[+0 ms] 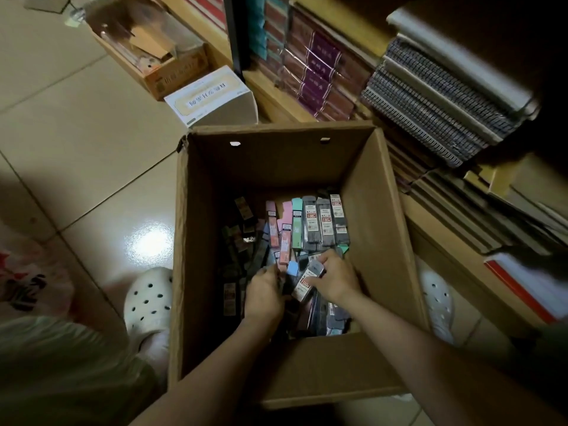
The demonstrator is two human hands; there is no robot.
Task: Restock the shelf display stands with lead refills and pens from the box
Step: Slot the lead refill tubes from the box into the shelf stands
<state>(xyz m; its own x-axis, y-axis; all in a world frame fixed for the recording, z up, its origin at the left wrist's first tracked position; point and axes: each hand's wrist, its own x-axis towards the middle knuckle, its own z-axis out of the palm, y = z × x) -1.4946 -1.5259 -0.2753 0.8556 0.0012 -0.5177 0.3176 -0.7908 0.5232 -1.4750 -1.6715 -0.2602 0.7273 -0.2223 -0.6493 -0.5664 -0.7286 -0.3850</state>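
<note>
The brown cardboard box (pixel 378 216) is showing plain tan walls. Inside, the far right lead refills (pixel 325 221) are looking grey with red-and-white labels, while beside them the pastel packs (pixel 284 229) are running pink, salmon and mint green, one with a small white cat print. The packs on the left (pixel 242 229) are looking dark, nearly black. The floor (pixel 76 142) is gleaming in pale beige tiles. White clogs (pixel 147 299) dotted with holes are flanking the box. On the shelf, purple-banded packets (pixel 319 75) are sitting by grey spiral notebooks (pixel 430 103).
</note>
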